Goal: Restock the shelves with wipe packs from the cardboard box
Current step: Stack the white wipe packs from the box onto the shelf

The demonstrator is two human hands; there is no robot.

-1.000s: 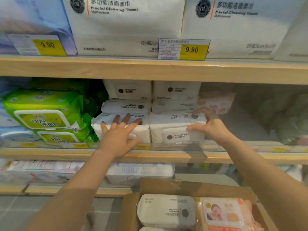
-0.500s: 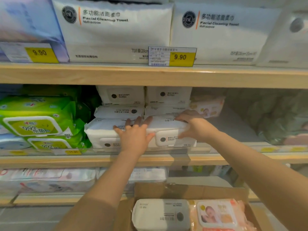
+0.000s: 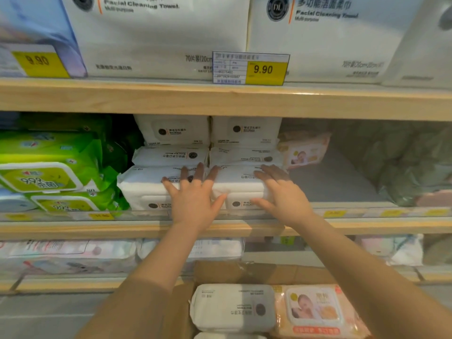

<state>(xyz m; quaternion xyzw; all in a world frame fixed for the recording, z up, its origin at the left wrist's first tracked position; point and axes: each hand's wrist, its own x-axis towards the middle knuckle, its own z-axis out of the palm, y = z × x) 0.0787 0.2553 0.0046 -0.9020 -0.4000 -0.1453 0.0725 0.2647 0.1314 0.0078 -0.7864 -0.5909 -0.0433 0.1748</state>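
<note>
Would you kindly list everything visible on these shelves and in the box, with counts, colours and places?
White wipe packs: six in view, white, middle shelf, two columns of three.
Green packs: at least two, green, middle shelf, left.
Pink pack: one, pink, middle shelf, right of the white stack.
Towel packs: at least two, white, top shelf.
Price tags: two, yellow, top shelf edge.
Box: one, brown cardboard, bottom centre.
Boxed white pack: one plainly seen, white, in the box, left.
Boxed pink pack: one, pink, in the box, right.
Left hand: fingers spread, pressing the front white packs.
Right hand: on the bottom right white pack.
</note>
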